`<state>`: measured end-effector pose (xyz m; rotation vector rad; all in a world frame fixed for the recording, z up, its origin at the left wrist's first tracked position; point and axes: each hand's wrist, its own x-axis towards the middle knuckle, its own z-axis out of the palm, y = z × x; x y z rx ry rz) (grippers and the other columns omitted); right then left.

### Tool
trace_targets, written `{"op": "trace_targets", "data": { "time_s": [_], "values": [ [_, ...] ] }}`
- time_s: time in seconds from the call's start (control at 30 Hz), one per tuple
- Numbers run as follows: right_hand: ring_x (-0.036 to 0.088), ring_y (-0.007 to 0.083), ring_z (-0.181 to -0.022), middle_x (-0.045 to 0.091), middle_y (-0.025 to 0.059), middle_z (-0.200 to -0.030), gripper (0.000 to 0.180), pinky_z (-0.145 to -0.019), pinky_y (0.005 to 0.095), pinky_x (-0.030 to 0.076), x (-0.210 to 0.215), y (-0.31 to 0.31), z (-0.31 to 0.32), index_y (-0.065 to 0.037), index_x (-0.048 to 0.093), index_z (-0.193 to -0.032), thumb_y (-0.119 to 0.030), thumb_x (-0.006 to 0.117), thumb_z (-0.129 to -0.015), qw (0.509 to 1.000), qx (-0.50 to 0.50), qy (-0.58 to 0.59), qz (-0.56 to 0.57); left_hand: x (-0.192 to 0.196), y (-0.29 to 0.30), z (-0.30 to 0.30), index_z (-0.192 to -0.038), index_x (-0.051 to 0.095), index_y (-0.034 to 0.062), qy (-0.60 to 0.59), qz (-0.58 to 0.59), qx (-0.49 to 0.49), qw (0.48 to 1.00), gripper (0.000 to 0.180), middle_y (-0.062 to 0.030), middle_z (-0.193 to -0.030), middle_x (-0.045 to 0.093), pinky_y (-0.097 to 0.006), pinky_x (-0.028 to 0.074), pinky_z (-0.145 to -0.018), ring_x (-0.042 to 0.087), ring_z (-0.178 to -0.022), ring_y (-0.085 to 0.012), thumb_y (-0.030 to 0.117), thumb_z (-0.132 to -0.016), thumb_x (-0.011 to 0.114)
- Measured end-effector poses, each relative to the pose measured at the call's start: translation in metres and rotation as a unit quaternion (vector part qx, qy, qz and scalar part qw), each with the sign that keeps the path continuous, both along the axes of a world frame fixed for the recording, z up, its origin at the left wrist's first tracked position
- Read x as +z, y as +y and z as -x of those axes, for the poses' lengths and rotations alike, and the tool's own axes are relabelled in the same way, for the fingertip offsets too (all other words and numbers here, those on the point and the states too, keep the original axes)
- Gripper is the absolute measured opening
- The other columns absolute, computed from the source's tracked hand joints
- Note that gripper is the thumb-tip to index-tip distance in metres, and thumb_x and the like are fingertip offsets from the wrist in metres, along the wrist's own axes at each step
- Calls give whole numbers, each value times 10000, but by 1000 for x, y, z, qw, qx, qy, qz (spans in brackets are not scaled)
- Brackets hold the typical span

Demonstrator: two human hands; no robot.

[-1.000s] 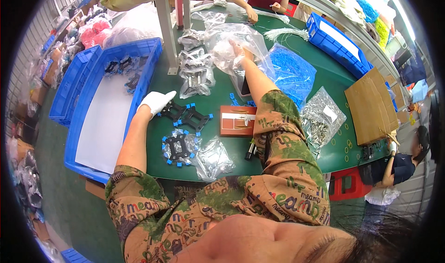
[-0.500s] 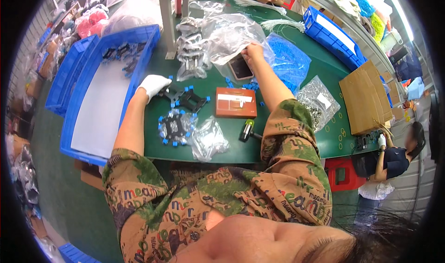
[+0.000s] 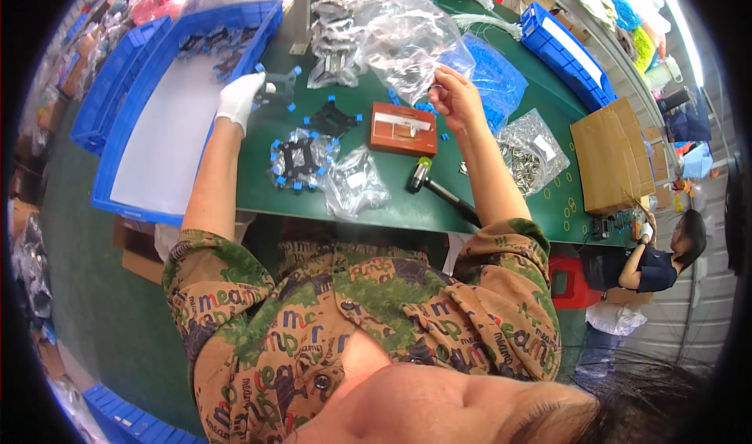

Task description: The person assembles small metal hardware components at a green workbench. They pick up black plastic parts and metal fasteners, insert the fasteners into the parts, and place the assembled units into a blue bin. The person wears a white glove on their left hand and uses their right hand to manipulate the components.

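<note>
My left hand [image 3: 240, 99], in a white glove, grips a black four-armed bracket [image 3: 280, 86] with blue end caps and holds it beside the blue tray. The bare right hand [image 3: 458, 99] pinches the near edge of a large clear plastic bag [image 3: 411, 33]. A second black bracket [image 3: 332, 119] lies between the hands. Closer to me rests another bracket [image 3: 300, 160] in clear film, next to a small clear packet [image 3: 356, 184]. A red-brown box [image 3: 403, 129] sits near my right wrist. The black-handled mallet [image 3: 440, 189] lies left of my right forearm.
At left is a long blue tray [image 3: 160, 142] with several brackets at its far end. A bag of blue parts [image 3: 497, 84] and a bag of metal pieces [image 3: 536, 156] lie right of my hand. A cardboard box [image 3: 612, 158] and co-worker [image 3: 656, 260] are farther right.
My left hand has lifted one bracket off the table. The right hand has drawn the clear bag's edge slightly right; the phone beneath no longer shows. The whole view has shifted.
</note>
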<state>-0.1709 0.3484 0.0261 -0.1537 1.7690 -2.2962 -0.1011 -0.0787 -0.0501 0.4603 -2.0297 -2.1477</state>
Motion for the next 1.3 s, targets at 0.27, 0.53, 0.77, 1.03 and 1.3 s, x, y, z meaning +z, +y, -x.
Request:
{"op": "trace_targets", "data": {
  "time_s": [0.27,0.53,0.77,1.03,1.3],
  "values": [
    [602,81,-571,682,13,-865,345,-440,209,360,13,-105,-95,5,683,-1267,-170,689,-970,958,257,-68,-111,51,22,-94,-1144,727,9,97,-108,99,984,259,-83,-970,772,-314,544,-775,675,-857,-142,231,-1030,656],
    [653,131,-768,712,44,-859,301,-725,302,533,-49,-139,-73,6,728,-1201,-195,650,-992,865,228,274,-353,76,54,-150,-1168,688,22,130,-171,18,976,239,-75,-933,754,-307,595,-744,722,-845,-170,223,-1059,617],
    [718,264,-858,749,153,-946,324,-811,373,550,-22,-128,-85,-49,717,-1203,-279,635,-989,851,184,276,-408,53,77,-136,-1130,714,94,28,-185,-28,982,217,-40,-963,766,-309,573,-782,715,-857,-144,265,-1031,624],
    [695,220,-790,736,112,-836,515,-744,378,539,-8,-108,-117,-35,768,-1002,-539,668,-973,841,220,233,-437,38,64,-134,-1138,714,100,24,-213,15,977,221,-51,-943,758,-355,603,-760,714,-856,-158,276,-1032,633],
    [727,318,-814,740,147,-840,500,-763,424,555,-6,-130,-105,-56,765,-1011,-544,684,-943,765,235,325,-505,37,49,-147,-1133,704,70,104,-237,34,965,190,-72,-939,756,-348,606,-773,722,-857,-171,224,-1052,627]
  ]
}}
